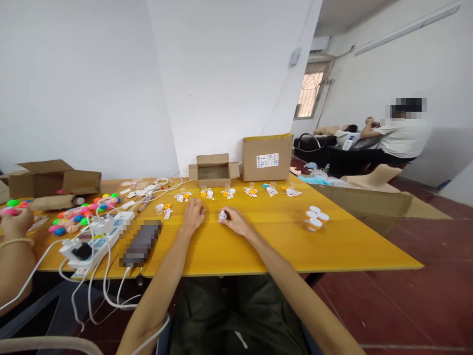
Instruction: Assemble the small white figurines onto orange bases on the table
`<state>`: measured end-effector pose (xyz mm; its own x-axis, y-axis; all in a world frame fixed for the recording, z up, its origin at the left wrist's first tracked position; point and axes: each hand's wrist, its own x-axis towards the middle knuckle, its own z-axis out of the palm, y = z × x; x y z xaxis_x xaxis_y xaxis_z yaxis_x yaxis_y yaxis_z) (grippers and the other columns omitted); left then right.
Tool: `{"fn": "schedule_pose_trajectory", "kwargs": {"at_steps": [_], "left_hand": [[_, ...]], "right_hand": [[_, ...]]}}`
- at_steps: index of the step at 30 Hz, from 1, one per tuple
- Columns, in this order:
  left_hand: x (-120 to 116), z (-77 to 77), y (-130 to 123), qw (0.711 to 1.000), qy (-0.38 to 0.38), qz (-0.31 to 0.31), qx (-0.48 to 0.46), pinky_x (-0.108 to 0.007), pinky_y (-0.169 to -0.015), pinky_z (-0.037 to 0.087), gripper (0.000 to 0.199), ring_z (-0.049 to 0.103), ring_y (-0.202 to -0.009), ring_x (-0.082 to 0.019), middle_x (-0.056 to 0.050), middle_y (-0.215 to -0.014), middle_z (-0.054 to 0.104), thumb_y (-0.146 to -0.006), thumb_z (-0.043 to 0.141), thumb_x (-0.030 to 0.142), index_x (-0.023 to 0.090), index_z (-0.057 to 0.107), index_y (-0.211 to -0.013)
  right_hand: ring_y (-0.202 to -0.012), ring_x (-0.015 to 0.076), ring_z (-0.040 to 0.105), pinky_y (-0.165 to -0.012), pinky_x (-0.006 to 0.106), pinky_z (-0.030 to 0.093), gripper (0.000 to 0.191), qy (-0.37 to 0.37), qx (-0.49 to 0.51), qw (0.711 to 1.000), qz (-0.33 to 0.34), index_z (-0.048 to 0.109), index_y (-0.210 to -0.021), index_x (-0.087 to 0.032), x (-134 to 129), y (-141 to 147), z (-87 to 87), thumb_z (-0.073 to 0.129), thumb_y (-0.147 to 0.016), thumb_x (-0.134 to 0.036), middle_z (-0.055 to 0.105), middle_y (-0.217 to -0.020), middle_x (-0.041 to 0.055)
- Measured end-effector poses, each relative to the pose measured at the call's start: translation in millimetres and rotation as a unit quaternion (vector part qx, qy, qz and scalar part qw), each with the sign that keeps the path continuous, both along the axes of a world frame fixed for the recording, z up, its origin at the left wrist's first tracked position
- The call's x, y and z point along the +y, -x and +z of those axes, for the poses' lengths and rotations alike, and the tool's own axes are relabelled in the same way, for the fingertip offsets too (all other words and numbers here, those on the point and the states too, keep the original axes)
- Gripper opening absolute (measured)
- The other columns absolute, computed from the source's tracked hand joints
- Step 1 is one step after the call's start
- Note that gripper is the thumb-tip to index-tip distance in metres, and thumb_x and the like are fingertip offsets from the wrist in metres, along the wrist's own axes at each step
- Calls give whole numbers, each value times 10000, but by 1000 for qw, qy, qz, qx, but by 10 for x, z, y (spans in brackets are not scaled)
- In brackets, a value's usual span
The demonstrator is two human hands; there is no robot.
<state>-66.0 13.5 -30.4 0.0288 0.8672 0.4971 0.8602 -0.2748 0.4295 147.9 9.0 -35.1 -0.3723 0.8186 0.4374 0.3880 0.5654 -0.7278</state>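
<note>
My right hand (234, 222) is over the middle of the yellow table (229, 251), its fingers closed on a small white piece (222, 215). To its left, my left hand (194, 215) is lowered to the tabletop with bent fingers; what is under the fingertips is hidden. Just beyond my hands runs a row of small piles of white and orange parts (207, 194), with small clear cups by them. One pile (270, 188) includes a teal piece. A cluster of clear cups with white tops and orange rings (315, 224) stands to the right.
At left are a power strip (98, 249) with tangled white cables, a dark phone (141, 242), colourful small balls (79, 217) and a co-worker's hand (17, 222). Cardboard boxes (266, 160) line the wall side. Another person (401, 135) sits at the far right.
</note>
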Motion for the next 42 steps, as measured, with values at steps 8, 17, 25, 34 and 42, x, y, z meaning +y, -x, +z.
{"fn": "schedule_pose_trajectory", "kwargs": {"at_steps": [8,17,25,34,42], "left_hand": [[-12,-7,-13,1000,-4,9,-25,-546,-1082,415,146,455,-1350,-381,-125,-1434,524,-807,653,226,246,691,-946],[-218,269,-236,995,-58,-40,-76,-460,-1077,401,203,529,-1218,-298,-97,-1253,619,-906,555,313,266,693,-1048],[-304,234,-499,966,54,-207,-144,-312,-856,484,142,599,-839,-187,-17,-929,677,-844,633,315,236,659,-959],[-189,121,-455,950,112,-216,-198,-287,-752,508,183,611,-754,-163,16,-807,670,-807,664,323,234,629,-962],[-126,58,-450,934,128,-231,-239,-282,-715,514,156,628,-723,-162,4,-774,685,-803,662,351,210,640,-867]], "right_hand": [[-866,202,630,-830,320,489,185,-10,-8,1000,-9,655,-868,-232,-11,-2,28,714,-720,-138,688,-906,15],[-841,198,607,-813,313,481,166,-32,-8,999,-16,670,-907,-235,-21,11,16,697,-756,-173,661,-898,13],[-838,187,596,-795,297,488,108,-44,-14,998,-31,674,-860,-225,16,11,-1,631,-784,-161,634,-877,17],[-827,195,632,-790,297,484,148,-26,-15,998,-46,710,-899,-221,35,10,-17,720,-756,-182,701,-903,27],[-744,186,593,-714,271,444,58,-35,-33,999,-6,723,-846,-220,-51,1,38,699,-819,-265,665,-783,11]]}}
